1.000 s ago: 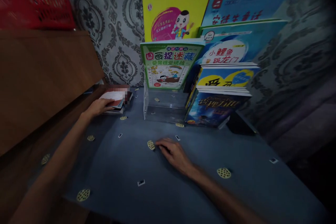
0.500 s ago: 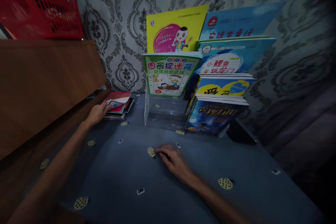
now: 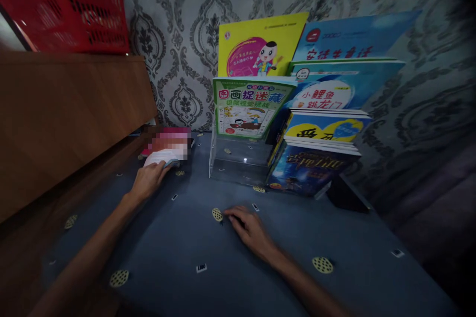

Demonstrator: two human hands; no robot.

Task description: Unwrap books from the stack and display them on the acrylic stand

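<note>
At the left, my left hand (image 3: pixel 148 178) is closed on the edge of a book (image 3: pixel 160 157) with white pages showing. The book is tilted up at the front of a small pile of books (image 3: pixel 173 137) with red and pink covers; part of that pile is blurred out. My right hand (image 3: pixel 250 230) rests on the blue tabletop with its fingers loosely bent and nothing in them. Its fingertips lie beside a printed yellow spotted shape. Beyond it stands a clear acrylic book rack (image 3: pixel 238 166), with a green-bordered picture book (image 3: pixel 247 114) in its left column.
In the rack's right column lean several books, a dark blue book (image 3: pixel 310 168) at the front. A yellow book (image 3: pixel 260 47) stands at the back left. On a wooden cabinet (image 3: pixel 74 119) to the left sits a red basket (image 3: pixel 85 15). Patterned wallpaper (image 3: pixel 178 59) covers the wall behind.
My left hand has drawn a book up and toward me from the pile, baring a pink and red cover. The right hand stays in place. The view has shifted slightly.
</note>
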